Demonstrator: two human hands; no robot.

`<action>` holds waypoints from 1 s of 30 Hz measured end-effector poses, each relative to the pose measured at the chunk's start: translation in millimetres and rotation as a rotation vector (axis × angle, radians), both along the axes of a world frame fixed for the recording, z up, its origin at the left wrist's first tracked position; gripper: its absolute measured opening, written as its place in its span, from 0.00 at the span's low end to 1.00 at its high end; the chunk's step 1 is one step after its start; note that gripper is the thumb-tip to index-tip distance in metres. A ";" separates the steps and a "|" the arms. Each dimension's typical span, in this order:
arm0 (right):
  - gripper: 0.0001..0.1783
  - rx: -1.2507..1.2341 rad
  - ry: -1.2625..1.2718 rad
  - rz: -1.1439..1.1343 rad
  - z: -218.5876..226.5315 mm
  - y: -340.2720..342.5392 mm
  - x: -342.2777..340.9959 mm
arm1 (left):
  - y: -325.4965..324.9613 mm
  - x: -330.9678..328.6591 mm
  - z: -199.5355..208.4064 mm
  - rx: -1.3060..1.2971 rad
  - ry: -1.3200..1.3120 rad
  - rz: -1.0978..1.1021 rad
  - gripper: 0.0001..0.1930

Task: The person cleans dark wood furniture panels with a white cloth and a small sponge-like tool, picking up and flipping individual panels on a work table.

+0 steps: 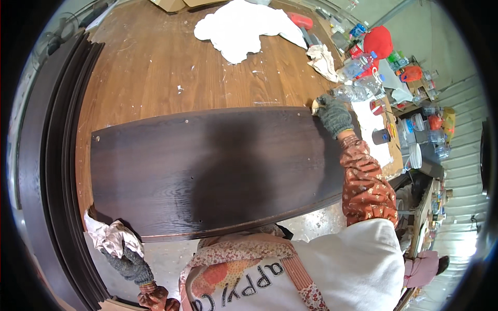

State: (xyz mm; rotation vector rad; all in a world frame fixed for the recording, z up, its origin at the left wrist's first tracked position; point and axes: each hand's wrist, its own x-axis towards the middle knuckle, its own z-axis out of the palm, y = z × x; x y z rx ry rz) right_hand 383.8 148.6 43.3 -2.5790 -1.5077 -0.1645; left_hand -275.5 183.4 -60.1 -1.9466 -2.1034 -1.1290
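Note:
A dark brown wooden panel [155,166] lies flat before me, with small holes near its edges. At its near left corner, my left hand [127,264], in a grey knit glove, grips a crumpled white cloth [115,236] against the edge. My right hand [333,115], gloved alike, reaches to the panel's far right corner. Its fingers are curled round a small pale yellowish piece [315,107], whose kind I cannot make out. Beside that hand lies a clear plastic bottle [350,93].
The panel rests on a brown wood-grain table [140,62]. Several dark boards [57,155] stand along the left. White cloth [238,31] and a cream rag [322,61] lie at the back. Bottles, a dark cup [381,136] and a red bag [377,42] crowd the right.

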 end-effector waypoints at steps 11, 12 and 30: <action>0.23 0.076 0.110 0.458 -6.4 56.0 -64.8 | -3.6 7.5 9.9 0.006 -0.029 -0.021 0.31; 0.21 0.028 0.161 0.408 -2.3 49.7 -57.4 | -3.6 8.0 8.8 0.002 0.004 0.004 0.31; 0.21 0.069 0.133 0.583 -47.0 203.1 -206.7 | -67.7 0.3 -32.7 -0.400 -0.180 0.101 0.24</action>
